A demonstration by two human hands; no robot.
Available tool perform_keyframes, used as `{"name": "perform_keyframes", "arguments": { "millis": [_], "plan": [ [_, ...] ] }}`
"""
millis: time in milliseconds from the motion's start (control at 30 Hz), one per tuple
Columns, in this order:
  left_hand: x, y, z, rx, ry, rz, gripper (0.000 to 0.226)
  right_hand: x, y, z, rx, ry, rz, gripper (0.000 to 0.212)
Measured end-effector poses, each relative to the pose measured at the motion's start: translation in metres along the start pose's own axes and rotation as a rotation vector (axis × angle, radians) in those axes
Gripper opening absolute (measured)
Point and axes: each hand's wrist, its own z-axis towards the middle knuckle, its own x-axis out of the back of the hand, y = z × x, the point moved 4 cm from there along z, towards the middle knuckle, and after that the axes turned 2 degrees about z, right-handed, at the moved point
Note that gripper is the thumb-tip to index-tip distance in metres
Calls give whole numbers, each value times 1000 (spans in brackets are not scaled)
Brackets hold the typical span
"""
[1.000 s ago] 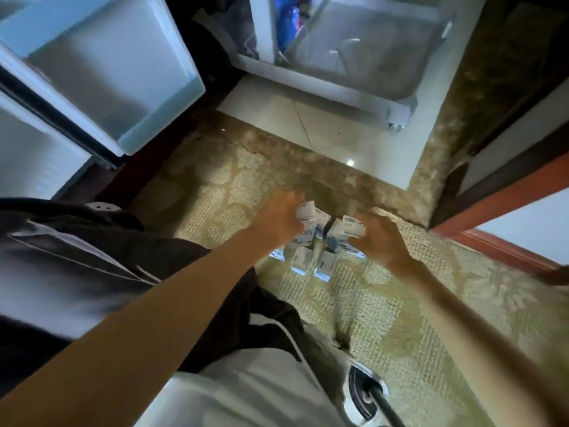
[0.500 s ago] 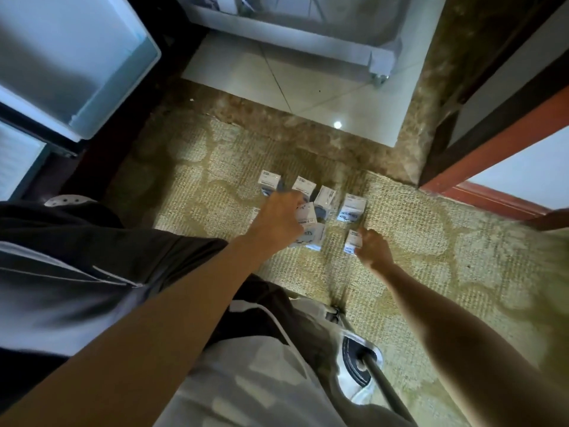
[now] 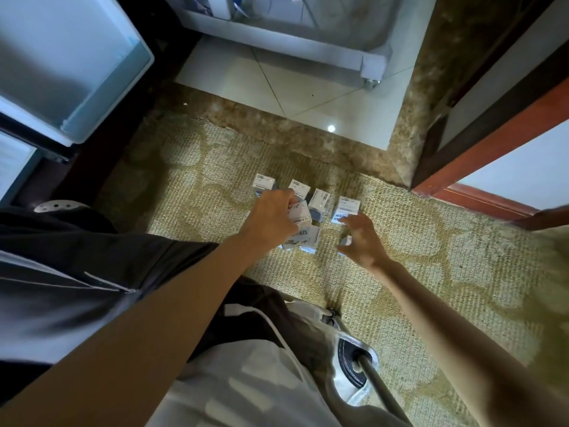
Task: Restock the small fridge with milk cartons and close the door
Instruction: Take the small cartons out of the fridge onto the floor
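Observation:
Several small white-and-blue milk cartons (image 3: 319, 201) stand and lie in a cluster on the woven rug (image 3: 431, 241). My left hand (image 3: 272, 217) reaches in from the left and grips one milk carton (image 3: 300, 215) in the middle of the cluster, fingers curled over its top. My right hand (image 3: 361, 241) hovers at the cluster's right side with fingers spread. Its fingertips touch the rightmost carton (image 3: 346, 208), and a small carton (image 3: 347, 241) lies partly hidden under its palm. The small fridge's open door (image 3: 77, 72) is at the upper left.
A white wheeled unit (image 3: 369, 66) stands on pale floor tiles (image 3: 277, 87) beyond the rug. A dark and red door frame (image 3: 492, 155) runs along the right. My knees and a metal-based pole (image 3: 354, 362) fill the foreground.
My right hand has let go of the small carton it gripped and spread its fingers. My left hand stays curled on a carton in the cluster.

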Motion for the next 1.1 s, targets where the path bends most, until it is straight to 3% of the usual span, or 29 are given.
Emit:
{"name": "perform_keyframes", "arguments": {
  "millis": [100,300,433,567,767,867,933,1000,1100],
  "plan": [
    [5,10,2,-39,22,14,32,22,-48,-7,94,-45,327,71],
    [11,35,4,-121,33,17,33,44,-77,-3,131,-61,586,48],
    [11,50,9,-176,-49,-14,28,56,-61,-9,147,44,439,53],
    [2,62,9,-184,-197,23,31,68,-16,-10,71,324,242,53],
    [-18,58,7,-139,-346,114,37,86,40,-11,-220,539,200,54],
    [-22,51,5,-96,-418,138,36,76,61,-7,-286,536,243,36],
    [-24,44,8,-77,-419,138,4,63,74,-1,-325,486,269,32],
    [-24,40,11,-66,-399,135,23,53,82,5,-380,439,246,32],
    [-25,38,11,-59,-395,165,19,45,88,14,-458,411,238,36]
  ]
}}
